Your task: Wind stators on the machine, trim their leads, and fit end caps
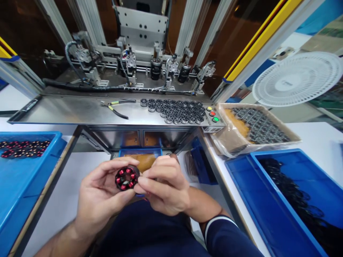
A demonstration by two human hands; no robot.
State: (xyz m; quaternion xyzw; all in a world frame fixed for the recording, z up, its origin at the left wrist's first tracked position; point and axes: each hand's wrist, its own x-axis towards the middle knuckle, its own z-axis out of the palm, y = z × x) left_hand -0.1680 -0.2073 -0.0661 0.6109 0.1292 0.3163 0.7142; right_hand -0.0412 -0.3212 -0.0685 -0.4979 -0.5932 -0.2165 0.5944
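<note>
In my left hand [103, 189] I hold a round black motor stator [127, 178] with red wire coils, its open face turned up toward me. The thumb and fingers wrap round its side. My right hand [163, 184] is closed in a pinch at the stator's right edge, thumb and forefinger touching or nearly touching it. Whatever lies between those fingertips is too small to make out. Both hands are in front of my body, nearer than the metal ledge [66, 110].
Pliers [115, 107] and rows of black and grey stator cores [179, 110] lie on the ledge, beside coloured buttons [212, 114]. A machine [142, 64] stands behind. Blue bins [16, 200] flank me, the left one with wound stators. At right are a box of cores [262, 125] and a fan [294, 80].
</note>
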